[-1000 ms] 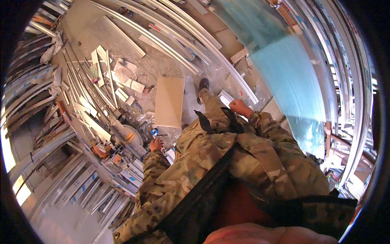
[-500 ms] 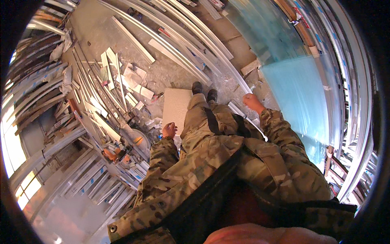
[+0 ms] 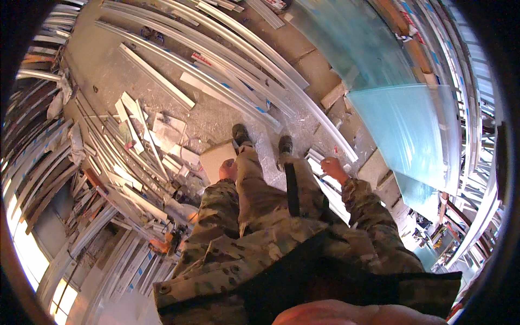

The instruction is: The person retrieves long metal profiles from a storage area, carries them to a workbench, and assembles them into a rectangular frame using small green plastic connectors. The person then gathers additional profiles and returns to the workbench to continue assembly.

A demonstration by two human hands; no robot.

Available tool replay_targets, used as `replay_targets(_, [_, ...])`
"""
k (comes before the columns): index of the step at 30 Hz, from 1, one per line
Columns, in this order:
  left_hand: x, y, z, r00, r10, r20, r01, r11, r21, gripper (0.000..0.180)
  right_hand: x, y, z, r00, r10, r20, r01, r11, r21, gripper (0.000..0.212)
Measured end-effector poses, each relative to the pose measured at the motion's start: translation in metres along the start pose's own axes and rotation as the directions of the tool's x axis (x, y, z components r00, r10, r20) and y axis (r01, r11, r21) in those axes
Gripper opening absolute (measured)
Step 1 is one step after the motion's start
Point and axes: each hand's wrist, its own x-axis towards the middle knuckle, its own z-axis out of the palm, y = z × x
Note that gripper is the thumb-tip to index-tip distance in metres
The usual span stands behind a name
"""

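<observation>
Hanging down beside the left thigh, the left hand, sleeve in camouflage cloth, fingers curled loosely together, nothing pinched as far as can be told; just in front of a pale flat board lying on the floor, touching or not cannot be told. Reaching forward and down on the other side, the right hand, arm bent at the elbow, fingers bunched together over the near ends of white strips; whether gripping one of them or only resting on them, too small to tell. Between the two hands, camouflage trousers, a dark strap running down the right thigh. Beyond the knees, two dark boots planted on the gritty concrete floor, just past the board. Further out to the right, a big pale-green glass sheet leaning tilted. To the left, a jumble of white offcuts and long white bars stretching across the far floor.

Against half a second earlier: left hand drawn in closer to the thigh, now at the board's near edge rather than out to its left; right hand lower and closer to the strips; boots and board sitting further toward the lower middle of the view, head tipped differently.
</observation>
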Motion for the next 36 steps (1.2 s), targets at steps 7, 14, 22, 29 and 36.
replay_targets(7, [0.125, 0.039, 0.081, 0.948, -0.108, 0.301, 0.236, 0.871, -0.431, 0.044, 0.161, 0.005, 0.108, 0.995, -0.089, 0.035, 0.095, 0.875, -0.474, 0.031])
replay_targets(14, [0.225, 0.002, 0.171, 0.97, -0.239, 0.038, 0.235, 0.896, -0.375, 0.058, 0.34, 0.024, 0.172, 0.958, -0.285, 0.043, 0.257, 0.777, -0.574, 0.047])
replay_targets(22, [0.345, -0.039, 0.203, 0.903, -0.314, -0.292, 0.228, 0.928, -0.294, 0.079, 0.448, 0.055, 0.188, 0.942, -0.27, 0.198, 0.328, 0.626, -0.708, 0.061])
replay_targets(29, [0.404, -0.032, 0.235, 0.807, -0.224, -0.546, -0.103, 0.858, -0.503, 0.092, 0.437, 0.054, 0.185, 0.925, -0.163, 0.343, 0.38, 0.422, -0.823, 0.047])
replay_targets(36, [0.387, -0.022, 0.215, 0.898, -0.23, -0.374, -0.077, 0.756, -0.65, 0.058, 0.415, 0.008, 0.162, 0.883, -0.26, 0.39, 0.464, 0.603, -0.649, 0.061])
